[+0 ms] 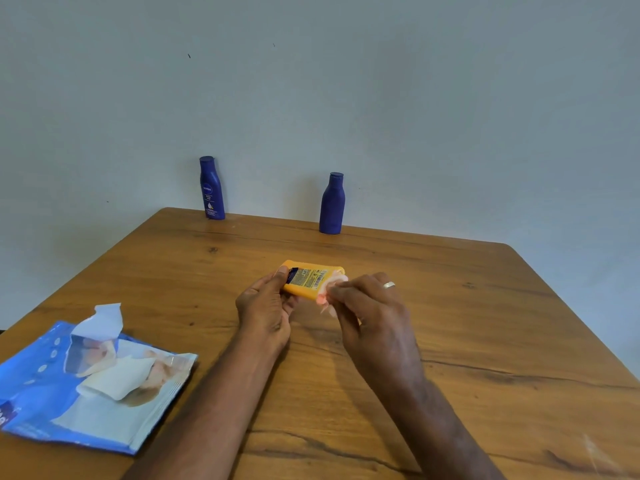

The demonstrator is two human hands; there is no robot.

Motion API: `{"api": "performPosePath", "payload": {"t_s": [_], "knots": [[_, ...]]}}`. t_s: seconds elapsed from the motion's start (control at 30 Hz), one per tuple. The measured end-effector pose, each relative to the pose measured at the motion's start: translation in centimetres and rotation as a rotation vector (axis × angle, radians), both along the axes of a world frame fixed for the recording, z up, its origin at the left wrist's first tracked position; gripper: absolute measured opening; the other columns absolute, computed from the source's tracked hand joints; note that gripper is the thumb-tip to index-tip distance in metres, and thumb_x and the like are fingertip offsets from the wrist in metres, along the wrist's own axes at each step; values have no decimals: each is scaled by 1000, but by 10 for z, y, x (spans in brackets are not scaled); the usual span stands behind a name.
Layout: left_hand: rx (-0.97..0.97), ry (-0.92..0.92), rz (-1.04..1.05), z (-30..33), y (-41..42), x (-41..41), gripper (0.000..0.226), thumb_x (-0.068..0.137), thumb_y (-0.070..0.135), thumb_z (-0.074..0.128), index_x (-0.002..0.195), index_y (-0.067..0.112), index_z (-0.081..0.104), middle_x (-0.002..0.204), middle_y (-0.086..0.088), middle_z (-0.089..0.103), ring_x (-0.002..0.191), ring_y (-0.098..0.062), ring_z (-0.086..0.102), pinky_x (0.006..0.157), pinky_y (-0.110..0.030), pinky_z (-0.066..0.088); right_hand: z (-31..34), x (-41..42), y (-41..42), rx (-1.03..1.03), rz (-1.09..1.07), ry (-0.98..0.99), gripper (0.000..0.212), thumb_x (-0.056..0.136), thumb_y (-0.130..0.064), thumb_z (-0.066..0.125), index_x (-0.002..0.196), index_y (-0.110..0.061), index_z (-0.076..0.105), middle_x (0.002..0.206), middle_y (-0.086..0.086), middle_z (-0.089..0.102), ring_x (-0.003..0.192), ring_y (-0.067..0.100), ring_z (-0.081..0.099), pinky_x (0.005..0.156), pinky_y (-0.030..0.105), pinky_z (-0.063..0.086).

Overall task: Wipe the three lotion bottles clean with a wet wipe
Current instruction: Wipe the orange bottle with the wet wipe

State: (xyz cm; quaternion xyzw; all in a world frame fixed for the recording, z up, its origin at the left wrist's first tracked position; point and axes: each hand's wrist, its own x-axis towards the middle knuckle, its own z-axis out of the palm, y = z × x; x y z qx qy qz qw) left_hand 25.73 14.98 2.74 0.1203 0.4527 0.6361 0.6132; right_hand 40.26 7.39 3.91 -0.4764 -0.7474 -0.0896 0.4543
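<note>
Bottles number three, and we have the yellow bottle (311, 280) in both hands, low over the middle of the tabletop (450, 306). It lies sideways, its long way running left to right. Our left hand (266, 306) grips the left end with curled fingers. Our right hand (374, 306) pinches the wet wipe (329, 294) against the right end. We think the wipe should slide left along the bottle next. The two blue bottles (212, 188) (332, 204) stand far back by the wall.
</note>
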Motion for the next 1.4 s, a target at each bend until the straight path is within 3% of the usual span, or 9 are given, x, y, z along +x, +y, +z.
{"api": "performPosePath", "payload": {"t_s": [0.17,0.4,0.6,0.77,0.93,1.1,1.23,1.33,1.4], "knots": [[-12,-20,-10,3,-1,0,30,91,7,68,121,0,64,110,-21,72,95,-29,74,71,-33,60,-2,6,-1,-29,130,-88,22,87,-12,74,108,-15,75,110,-2,69,102,14,61,76,32,58],[-11,33,-34,2,-3,1,34,92,10,68,125,3,62,109,-18,72,93,-26,74,51,-23,56,-1,14,11,-65,-80,206,21,89,-19,65,106,-13,76,103,0,70,95,12,64,72,35,60],[-4,53,12,0,0,3,33,92,8,68,124,5,62,106,-16,72,92,-25,74,57,-26,56,-2,6,5,-102,-120,95,15,87,-14,74,102,-13,76,99,0,69,92,10,61,70,29,59],[11,27,26,0,2,1,32,92,8,67,124,3,61,106,-16,72,93,-27,74,68,-32,59,-2,6,-1,-114,59,-5,12,89,-16,72,101,-15,76,98,-3,67,90,8,57,69,28,56],[14,62,-4,1,-3,4,31,93,9,67,123,5,62,105,-16,72,89,-24,73,50,-23,56,-4,16,6,-150,-13,205,15,88,-16,73,102,-17,76,100,-5,68,89,9,64,69,32,59],[20,82,-14,0,-3,5,29,93,9,67,121,5,64,104,-15,73,86,-23,73,49,-22,55,-3,14,9,-119,-129,275,14,87,-13,76,100,-17,76,95,-5,68,83,8,64,68,32,60],[28,104,20,-3,-1,5,28,92,9,68,120,5,64,101,-13,73,86,-23,74,56,-26,56,-4,9,4,-148,-55,206,11,87,-14,76,98,-16,76,94,-5,68,84,10,63,67,34,59],[32,87,36,-3,1,1,28,92,8,68,119,5,64,103,-14,73,90,-25,74,71,-33,60,-3,8,0,-213,113,89,11,88,-22,73,99,-20,76,94,-11,67,85,6,62,69,26,56],[28,78,38,-3,2,0,25,92,8,68,116,6,65,105,-16,73,93,-27,74,77,-36,61,-1,12,-1,-319,267,128,12,88,-22,74,100,-23,78,94,-15,70,87,6,65,70,22,55]]}}
